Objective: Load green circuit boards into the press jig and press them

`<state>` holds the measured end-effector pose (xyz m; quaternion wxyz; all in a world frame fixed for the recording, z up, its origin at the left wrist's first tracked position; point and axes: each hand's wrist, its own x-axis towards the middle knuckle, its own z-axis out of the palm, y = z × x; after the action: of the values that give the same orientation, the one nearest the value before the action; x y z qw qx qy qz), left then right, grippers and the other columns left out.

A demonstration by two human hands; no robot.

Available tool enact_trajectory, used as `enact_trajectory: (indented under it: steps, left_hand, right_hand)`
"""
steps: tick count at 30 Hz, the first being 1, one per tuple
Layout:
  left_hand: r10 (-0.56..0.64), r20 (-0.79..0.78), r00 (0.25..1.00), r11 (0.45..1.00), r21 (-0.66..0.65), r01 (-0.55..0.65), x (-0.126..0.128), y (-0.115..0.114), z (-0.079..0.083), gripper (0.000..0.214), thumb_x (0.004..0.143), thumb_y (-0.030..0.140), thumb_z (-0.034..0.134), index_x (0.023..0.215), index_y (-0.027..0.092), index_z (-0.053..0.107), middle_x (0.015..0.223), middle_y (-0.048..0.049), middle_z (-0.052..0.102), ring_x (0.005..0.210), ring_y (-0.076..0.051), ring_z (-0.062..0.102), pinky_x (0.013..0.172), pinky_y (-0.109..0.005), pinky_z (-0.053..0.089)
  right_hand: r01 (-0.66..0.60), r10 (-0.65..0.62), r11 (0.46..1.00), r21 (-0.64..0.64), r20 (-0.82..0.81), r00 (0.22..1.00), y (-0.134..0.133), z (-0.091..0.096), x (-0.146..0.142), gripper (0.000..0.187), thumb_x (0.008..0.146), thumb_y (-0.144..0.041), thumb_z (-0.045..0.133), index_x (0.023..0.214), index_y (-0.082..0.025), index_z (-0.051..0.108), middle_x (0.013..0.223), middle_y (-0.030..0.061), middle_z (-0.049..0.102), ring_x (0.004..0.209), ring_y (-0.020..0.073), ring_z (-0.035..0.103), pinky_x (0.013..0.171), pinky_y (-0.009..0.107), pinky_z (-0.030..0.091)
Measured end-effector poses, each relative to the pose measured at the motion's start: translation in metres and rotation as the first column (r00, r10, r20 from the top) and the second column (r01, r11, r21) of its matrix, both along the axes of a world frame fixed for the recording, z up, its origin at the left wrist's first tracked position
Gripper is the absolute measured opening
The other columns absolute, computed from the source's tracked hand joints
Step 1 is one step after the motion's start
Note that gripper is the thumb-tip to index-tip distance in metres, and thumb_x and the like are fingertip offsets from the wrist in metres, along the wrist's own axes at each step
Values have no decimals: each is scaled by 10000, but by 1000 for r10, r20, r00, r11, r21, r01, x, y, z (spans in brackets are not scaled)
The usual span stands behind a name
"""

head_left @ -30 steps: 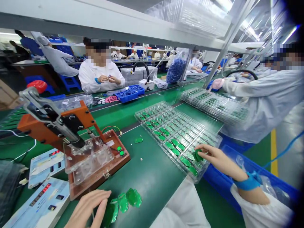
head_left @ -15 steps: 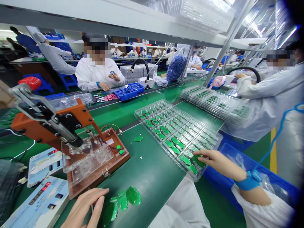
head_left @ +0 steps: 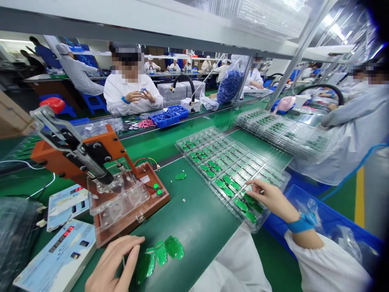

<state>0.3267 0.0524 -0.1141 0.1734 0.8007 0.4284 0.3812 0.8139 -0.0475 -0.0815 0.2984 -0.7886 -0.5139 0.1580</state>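
Note:
My right hand is over the near end of a clear plastic tray, its fingers loosely bent and apart. Below the fingertips, a green circuit board lies in a tray pocket beside other green boards. At the bottom, my left hand rests low over the bench, thumb and forefinger stretched out with a gap between them. A thin pale strip shows in that gap; I cannot make out what it is. Right beside the thumb lie several loose green boards, overlapping one another. The nearest is partly hidden by the hand.
An orange-brown test fixture with a red-knobbed lever stands at left, beside two blue-white meter boxes. One board lies mid-bench. Stacked trays stand farther back. A blue bin is at right. Co-workers sit opposite and at right.
My right hand has lifted slightly off the green board in the tray, its fingers drawing up and away. The left hand stays by the loose boards. The view has shifted a little.

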Motion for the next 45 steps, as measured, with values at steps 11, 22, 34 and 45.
enact_trajectory:
  steps: [11, 22, 34, 45]
  left_hand:
    - [-88, -58, 994, 995, -61, 84, -12, 1, 23, 135, 987, 294, 627, 1011, 249, 752, 1096, -54, 757, 1036, -217, 707, 925, -361, 585]
    - [-390, -308, 868, 882, -395, 256, -18, -14, 28, 410, 819, 100, 748, 1166, 318, 754, 1385, -2, 670, 1339, -281, 580, 1132, -511, 485]
    - [-302, -167, 939, 944, -193, 270, -25, -7, 44, 260, 921, 401, 752, 1139, 259, 751, 1248, -68, 737, 1201, -259, 664, 1045, -431, 536]
    - [24, -195, 981, 999, 35, -17, -27, 85, 63, 146, 864, 304, 796, 974, 215, 765, 1171, -69, 754, 1106, -272, 690, 1003, -448, 541]
  right_hand:
    - [-472, 483, 874, 110, -101, 870, 25, 7, -133, 318, 1006, -520, 536, 1128, -289, 717, 1000, 67, 726, 895, 227, 679, 803, 347, 563]
    - [-850, 830, 523, -61, -192, 524, 68, -11, -210, 352, 900, -325, 769, 1228, -232, 685, 1404, 73, 641, 1341, 299, 528, 1154, 502, 438]
    - [-838, 840, 531, 126, -208, 501, 83, -3, -214, 280, 932, -383, 734, 1196, -294, 702, 1313, 43, 677, 1284, 248, 576, 1127, 427, 480]
    - [-801, 839, 488, 348, 67, 540, 205, 18, -256, 218, 886, -285, 750, 1097, -232, 727, 1205, 81, 723, 1207, 275, 623, 1081, 483, 502]
